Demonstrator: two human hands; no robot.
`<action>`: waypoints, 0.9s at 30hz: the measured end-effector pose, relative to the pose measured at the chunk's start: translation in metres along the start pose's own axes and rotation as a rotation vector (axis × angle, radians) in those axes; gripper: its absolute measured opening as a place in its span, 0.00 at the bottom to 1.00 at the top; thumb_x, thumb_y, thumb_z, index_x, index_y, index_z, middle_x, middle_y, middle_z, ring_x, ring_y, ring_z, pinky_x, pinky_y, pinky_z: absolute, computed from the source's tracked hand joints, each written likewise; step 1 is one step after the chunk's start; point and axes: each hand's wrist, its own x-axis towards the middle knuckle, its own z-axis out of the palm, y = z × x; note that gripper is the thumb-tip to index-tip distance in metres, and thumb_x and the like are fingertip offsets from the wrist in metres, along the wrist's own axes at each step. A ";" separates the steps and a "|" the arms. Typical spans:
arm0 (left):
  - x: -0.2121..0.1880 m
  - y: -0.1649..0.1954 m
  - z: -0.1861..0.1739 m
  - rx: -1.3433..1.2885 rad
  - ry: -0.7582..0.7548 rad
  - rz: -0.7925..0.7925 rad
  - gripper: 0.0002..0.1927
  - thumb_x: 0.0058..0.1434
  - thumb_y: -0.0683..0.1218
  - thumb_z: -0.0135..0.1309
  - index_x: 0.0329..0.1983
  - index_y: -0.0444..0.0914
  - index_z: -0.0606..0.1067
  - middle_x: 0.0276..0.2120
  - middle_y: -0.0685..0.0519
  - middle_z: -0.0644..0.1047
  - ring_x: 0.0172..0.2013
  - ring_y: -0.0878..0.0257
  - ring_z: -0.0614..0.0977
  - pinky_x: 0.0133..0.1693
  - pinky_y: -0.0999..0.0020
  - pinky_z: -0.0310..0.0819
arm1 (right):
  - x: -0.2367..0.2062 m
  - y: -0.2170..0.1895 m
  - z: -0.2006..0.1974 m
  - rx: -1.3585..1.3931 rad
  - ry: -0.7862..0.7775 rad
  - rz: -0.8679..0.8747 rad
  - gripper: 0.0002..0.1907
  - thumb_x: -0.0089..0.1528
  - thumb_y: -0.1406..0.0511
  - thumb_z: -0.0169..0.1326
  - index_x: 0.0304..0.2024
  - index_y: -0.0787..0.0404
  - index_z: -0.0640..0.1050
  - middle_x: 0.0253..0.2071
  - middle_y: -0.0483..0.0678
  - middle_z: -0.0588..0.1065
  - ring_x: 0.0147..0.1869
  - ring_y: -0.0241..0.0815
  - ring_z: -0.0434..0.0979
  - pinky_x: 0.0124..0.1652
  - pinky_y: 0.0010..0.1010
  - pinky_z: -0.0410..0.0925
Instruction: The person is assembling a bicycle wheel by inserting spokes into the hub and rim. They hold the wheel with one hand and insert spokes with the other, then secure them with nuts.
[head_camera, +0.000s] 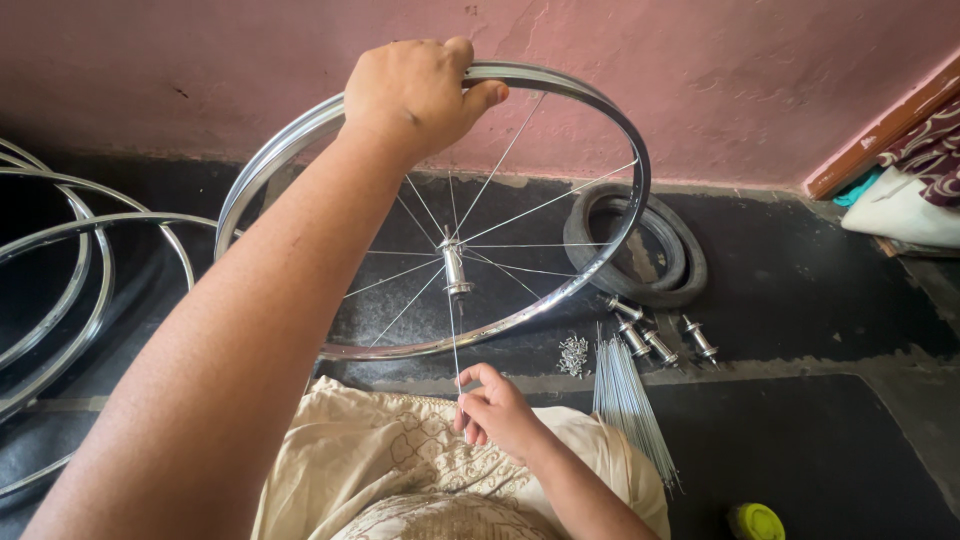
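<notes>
A shiny metal bicycle wheel rim (600, 110) stands tilted over my lap, with a silver hub (455, 270) at its middle and several thin spokes fanning out to the rim. My left hand (415, 95) grips the top of the rim. My right hand (495, 410) is below the rim's near edge, fingers pinched on the lower end of one thin spoke (455, 345) that runs up to the hub.
Bare chrome rims (70, 290) lie at the left. Black rubber tyres (640, 250) lie by the pink wall. Several hubs (660, 340), a pile of small nipples (573, 355) and a spoke bundle (625, 400) lie on the dark floor. A yellow-green cap (757, 522) sits at the lower right.
</notes>
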 end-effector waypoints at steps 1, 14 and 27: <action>0.000 0.000 0.000 -0.001 -0.003 -0.001 0.30 0.66 0.71 0.46 0.40 0.41 0.78 0.31 0.46 0.81 0.37 0.47 0.82 0.39 0.50 0.75 | 0.000 0.001 0.001 0.003 -0.003 0.005 0.13 0.66 0.69 0.48 0.53 0.63 0.68 0.28 0.51 0.78 0.22 0.33 0.72 0.21 0.23 0.64; -0.002 0.000 -0.001 0.001 -0.017 -0.011 0.30 0.66 0.71 0.47 0.41 0.40 0.78 0.31 0.46 0.81 0.37 0.46 0.82 0.38 0.50 0.75 | 0.004 -0.002 0.005 -0.039 0.037 0.012 0.14 0.66 0.69 0.48 0.54 0.63 0.69 0.28 0.49 0.78 0.21 0.32 0.71 0.21 0.23 0.63; -0.004 -0.001 0.002 -0.002 0.026 0.009 0.29 0.65 0.71 0.48 0.41 0.41 0.78 0.31 0.46 0.81 0.37 0.45 0.82 0.38 0.49 0.75 | 0.061 -0.045 -0.013 -0.071 0.160 -0.358 0.21 0.60 0.69 0.62 0.56 0.64 0.79 0.46 0.46 0.80 0.43 0.29 0.78 0.45 0.21 0.73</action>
